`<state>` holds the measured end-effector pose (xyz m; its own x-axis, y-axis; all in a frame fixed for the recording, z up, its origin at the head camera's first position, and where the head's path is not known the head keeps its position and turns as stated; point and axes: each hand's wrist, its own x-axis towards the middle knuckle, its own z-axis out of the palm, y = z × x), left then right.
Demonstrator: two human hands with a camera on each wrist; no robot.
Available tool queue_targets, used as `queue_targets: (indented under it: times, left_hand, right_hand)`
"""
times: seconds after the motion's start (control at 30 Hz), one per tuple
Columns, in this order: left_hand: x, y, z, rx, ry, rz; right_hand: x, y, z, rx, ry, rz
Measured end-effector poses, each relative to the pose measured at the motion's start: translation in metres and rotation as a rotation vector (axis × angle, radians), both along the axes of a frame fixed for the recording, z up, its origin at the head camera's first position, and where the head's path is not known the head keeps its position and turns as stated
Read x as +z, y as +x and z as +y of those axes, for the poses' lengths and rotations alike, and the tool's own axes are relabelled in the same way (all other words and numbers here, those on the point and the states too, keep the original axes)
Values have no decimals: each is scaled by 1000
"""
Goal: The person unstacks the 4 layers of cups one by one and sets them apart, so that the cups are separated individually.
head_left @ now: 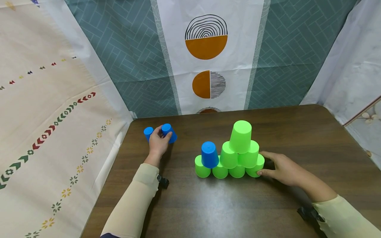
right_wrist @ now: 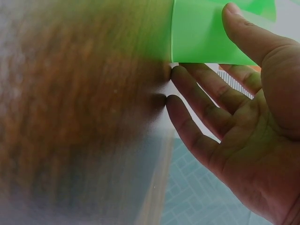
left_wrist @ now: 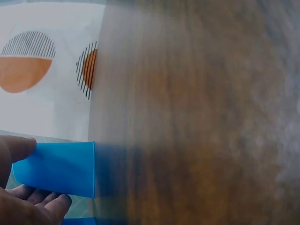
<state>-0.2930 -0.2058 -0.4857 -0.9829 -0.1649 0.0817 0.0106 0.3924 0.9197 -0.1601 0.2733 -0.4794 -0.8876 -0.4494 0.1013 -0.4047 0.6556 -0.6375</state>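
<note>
At far left on the table, an outer blue cup stands inverted just beside the left hand. That hand is clamped on a second one, the held blue cup, thumb on one side and fingers on the other; whether its rim is clear of the table cannot be told. Both are well apart from the tiers.

Right of centre, the base row is set: a first green cup, a second green cup, a third green cup and a fourth green cup, all inverted. The second tier holds, in order, a seated blue cup spanning the first pair, a middle green cup and a right green cup. On these last two rests a top green cup.

At far right, the right hand brackets the fourth green cup between thumb and fingers, the grip apparently light; the lower fingers hang clear of it.

Judged from this layout, the lower two tiers are complete and the third half filled. The space above the seated and middle cups is unoccupied, as is any fourth level; the two blue cups at left appear to be the pieces not yet placed.
</note>
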Motion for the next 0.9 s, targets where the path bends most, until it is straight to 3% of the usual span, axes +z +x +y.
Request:
queue_targets:
  times: [0.13,0.27,0.5,0.73,0.9]
  left_hand:
    - [4,0,1,-1,-31,-4]
    - [13,0,4,-1,-42,45]
    - [41,5,15,-33,-56,170]
    - [80,27,49,-148,-21,307]
    - [101,44,73,-246,41,354]
  right_hand:
    - [0,0,0,1,-4,-2]
    - [0,0,0,2,-5,-3]
    - [-1,0,1,3,-5,-6]
    - [-1,0,1,1,-9,-9]
    - [-1,-1,1,3,-5,-1]
